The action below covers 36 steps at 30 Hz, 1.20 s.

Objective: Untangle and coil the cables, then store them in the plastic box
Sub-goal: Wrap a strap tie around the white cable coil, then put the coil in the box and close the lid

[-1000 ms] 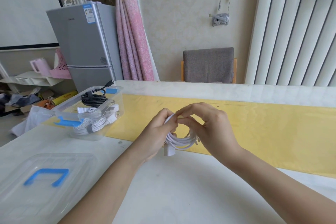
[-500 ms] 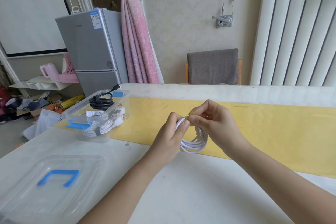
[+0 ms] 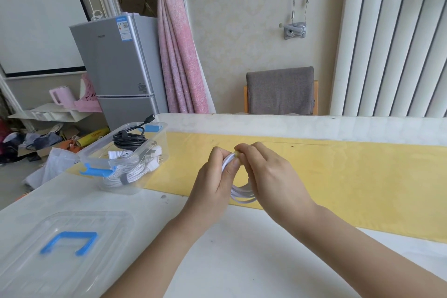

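Observation:
I hold a small coiled white cable point(image 3: 243, 195) above the table, over the near edge of the yellow runner. My left hand point(image 3: 214, 184) grips the coil's left side, thumb on top of the loops. My right hand point(image 3: 271, 176) pinches a small tie at the top of the coil, and its palm hides the right half. The clear plastic box point(image 3: 150, 172) with blue latches stands open to the left, holding a coiled black cable point(image 3: 129, 139) and several white cables point(image 3: 131, 170).
The box's clear lid point(image 3: 65, 247) with a blue handle lies on the white table at the front left. A yellow runner point(image 3: 338, 176) crosses the table. A grey-covered chair point(image 3: 280, 91) stands behind the far edge, and a silver fridge point(image 3: 118, 68) at the left.
Both hands and the coil have lifted slightly and shifted right; the white plug hanging below my left hand a second ago is out of sight. The view has tilted up.

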Motion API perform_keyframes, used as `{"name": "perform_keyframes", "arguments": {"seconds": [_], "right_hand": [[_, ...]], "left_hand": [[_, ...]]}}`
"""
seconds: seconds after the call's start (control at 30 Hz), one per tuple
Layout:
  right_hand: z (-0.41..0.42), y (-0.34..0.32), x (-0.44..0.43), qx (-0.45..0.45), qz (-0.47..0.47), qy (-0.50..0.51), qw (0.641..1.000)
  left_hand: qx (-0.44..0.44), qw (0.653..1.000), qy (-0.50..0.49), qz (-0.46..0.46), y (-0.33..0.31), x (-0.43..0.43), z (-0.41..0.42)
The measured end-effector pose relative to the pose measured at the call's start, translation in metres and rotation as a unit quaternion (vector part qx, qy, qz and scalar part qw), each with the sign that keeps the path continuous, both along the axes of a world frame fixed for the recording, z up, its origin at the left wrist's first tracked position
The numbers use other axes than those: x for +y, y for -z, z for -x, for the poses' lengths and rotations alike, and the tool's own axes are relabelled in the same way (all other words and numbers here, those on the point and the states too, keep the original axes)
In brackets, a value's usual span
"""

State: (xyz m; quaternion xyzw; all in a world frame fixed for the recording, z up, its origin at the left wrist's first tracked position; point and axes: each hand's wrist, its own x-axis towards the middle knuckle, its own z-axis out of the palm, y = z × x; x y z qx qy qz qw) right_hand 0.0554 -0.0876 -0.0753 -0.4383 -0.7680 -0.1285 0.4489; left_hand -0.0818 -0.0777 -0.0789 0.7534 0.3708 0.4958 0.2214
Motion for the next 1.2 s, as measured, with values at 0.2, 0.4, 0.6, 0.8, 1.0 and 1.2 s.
{"name": "perform_keyframes", "arguments": {"seconds": [0.2,0.4,0.6,0.8,1.0,1.2], "right_hand": [[0.003,-0.014,-0.008,-0.005,0.014,-0.018,1.0],[0.017,-0.026,-0.005,0.032,-0.012,-0.003,0.999],[0.037,-0.028,0.039,0.086,0.013,0.027,0.996],[0.091,-0.061,0.078,0.269,0.211,-0.047,0.938],[0.116,-0.084,0.134,0.416,0.303,-0.083,0.853],[0.134,-0.07,0.163,0.451,0.361,-0.092,0.811]], "left_hand": [[0.013,0.997,-0.004,-0.076,-0.011,-0.006,0.003],[0.024,0.995,-0.019,-0.092,-0.025,-0.004,0.014],[0.019,0.999,-0.023,0.022,-0.038,0.016,0.034],[-0.027,0.992,-0.063,0.105,-0.07,0.05,0.103],[0.171,0.945,-0.25,0.122,-0.083,0.126,0.182],[0.331,0.898,-0.227,0.179,-0.066,0.185,0.197]]}}
